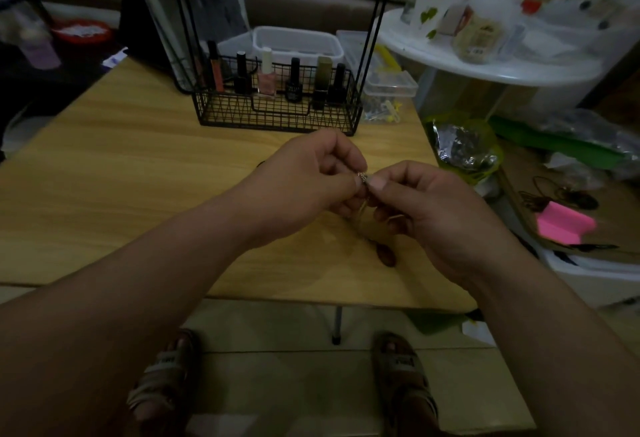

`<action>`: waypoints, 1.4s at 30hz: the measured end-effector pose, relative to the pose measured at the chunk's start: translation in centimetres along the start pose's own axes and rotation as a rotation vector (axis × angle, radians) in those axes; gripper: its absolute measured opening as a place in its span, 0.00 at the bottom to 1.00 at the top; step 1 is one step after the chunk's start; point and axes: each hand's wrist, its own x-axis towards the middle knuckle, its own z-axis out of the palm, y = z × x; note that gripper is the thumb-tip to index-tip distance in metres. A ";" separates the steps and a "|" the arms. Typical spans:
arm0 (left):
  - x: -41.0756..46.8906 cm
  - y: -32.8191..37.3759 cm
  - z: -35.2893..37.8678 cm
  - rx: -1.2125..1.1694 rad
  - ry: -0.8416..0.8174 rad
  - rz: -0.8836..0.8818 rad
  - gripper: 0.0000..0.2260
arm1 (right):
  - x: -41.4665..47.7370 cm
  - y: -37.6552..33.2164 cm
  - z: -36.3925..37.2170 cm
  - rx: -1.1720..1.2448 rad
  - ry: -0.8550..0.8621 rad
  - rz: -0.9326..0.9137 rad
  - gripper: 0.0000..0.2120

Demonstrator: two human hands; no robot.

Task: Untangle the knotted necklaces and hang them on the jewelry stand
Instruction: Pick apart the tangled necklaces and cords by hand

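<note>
Above the wooden table, my left hand and my right hand meet fingertip to fingertip. Both pinch a small knot of thin necklace chain between thumb and forefinger. A short strand of the chain hangs below the knot, between the hands. The rest of the chain is hidden by my fingers. A black wire jewelry stand is at the back of the table, its two thin black poles rising out of the frame. Its top is out of view.
The stand's wire basket holds several nail polish bottles. Clear plastic boxes sit behind it. A white round shelf full of clutter stands at the right, with bags and a pink paper on the floor boxes below. A small dark object lies on the table.
</note>
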 end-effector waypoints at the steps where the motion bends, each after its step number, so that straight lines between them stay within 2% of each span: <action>1: -0.1 0.0 0.0 0.017 -0.011 0.007 0.07 | 0.0 0.0 -0.1 -0.006 0.002 -0.008 0.04; 7: -0.2 0.0 -0.3 0.166 0.014 0.066 0.06 | -0.1 0.0 0.0 0.039 -0.009 -0.001 0.05; 14: -0.2 -0.9 -0.1 0.346 0.011 0.120 0.05 | 0.0 -0.2 0.7 -0.046 0.040 -0.054 0.06; 18: -0.2 -1.1 -0.2 0.375 0.017 0.129 0.04 | -0.2 -0.2 0.8 -0.146 0.072 -0.077 0.06; 22: -0.2 -0.6 -0.6 0.270 0.088 0.124 0.03 | -0.2 -0.2 0.8 -0.156 0.154 -0.041 0.04; 26: 0.0 -0.4 -0.7 0.062 0.157 0.019 0.04 | -0.1 -0.6 1.0 -0.049 0.143 -0.008 0.01; 27: 0.1 -0.4 -0.6 -0.012 0.153 -0.014 0.04 | 0.0 -0.6 0.9 0.006 0.134 -0.005 0.03; 30: 0.1 -0.3 -0.8 -0.203 0.109 -0.091 0.04 | 0.4 -1.0 0.5 0.294 0.116 0.011 0.06; 34: -0.1 0.0 -0.9 -0.311 -0.040 -0.166 0.09 | 0.5 -1.1 0.0 0.671 0.052 0.076 0.07; 36: -0.3 0.0 -0.9 -0.259 -0.125 -0.177 0.10 | 0.5 -1.2 0.0 0.750 0.000 0.092 0.06; 39: -0.7 0.0 -0.8 0.052 -0.219 -0.136 0.06 | 0.5 -1.1 0.0 0.762 -0.051 0.075 0.07; 42: -0.9 -0.3 -0.6 0.151 -0.175 -0.109 0.03 | 0.8 -1.1 -0.2 0.777 -0.051 0.085 0.05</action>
